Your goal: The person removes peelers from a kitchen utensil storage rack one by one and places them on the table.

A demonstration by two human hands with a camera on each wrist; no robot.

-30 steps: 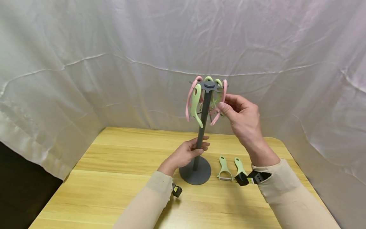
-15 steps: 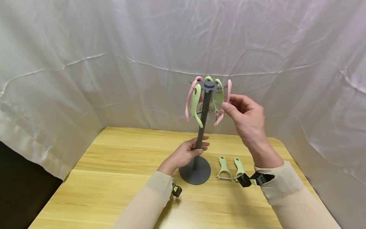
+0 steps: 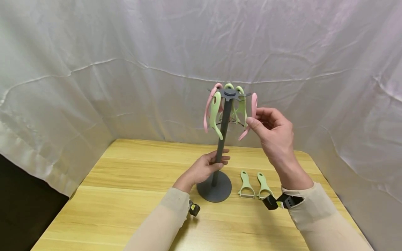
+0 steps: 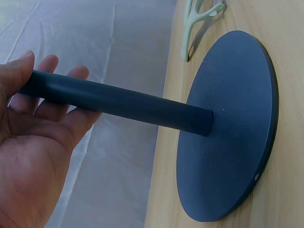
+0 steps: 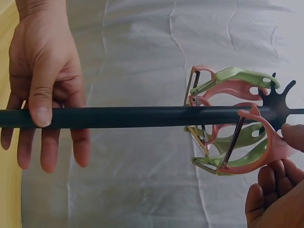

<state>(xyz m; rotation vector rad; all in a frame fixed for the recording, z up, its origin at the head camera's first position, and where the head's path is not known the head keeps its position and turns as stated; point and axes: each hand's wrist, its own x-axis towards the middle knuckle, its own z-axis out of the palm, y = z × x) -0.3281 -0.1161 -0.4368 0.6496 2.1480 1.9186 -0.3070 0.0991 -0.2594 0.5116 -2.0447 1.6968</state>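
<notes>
Left hand: thumb in front, fingers behind, a light hold low on the stand. From my end the grip looks loose but adequate. At the left of the stand's top hangs a hung pink peeler; beside it, nearer the camera, a front green peeler. Right of the top, rear green peelers hang too. Right of the stand's foot, two loose green peelers lie side by side on the table. Just right of the stand's top: the held pink peeler, blade end down; I cannot tell whether it touches the stand. Right hand: pinches that peeler between thumb and fingers.

Handling, my judgement: light, stiff, smooth, perhaps slightly slippery, hardly fragile. I'd take it mid-handle, away from the blade. The stand seems top-loaded; a low steadying hold suits it.
</notes>
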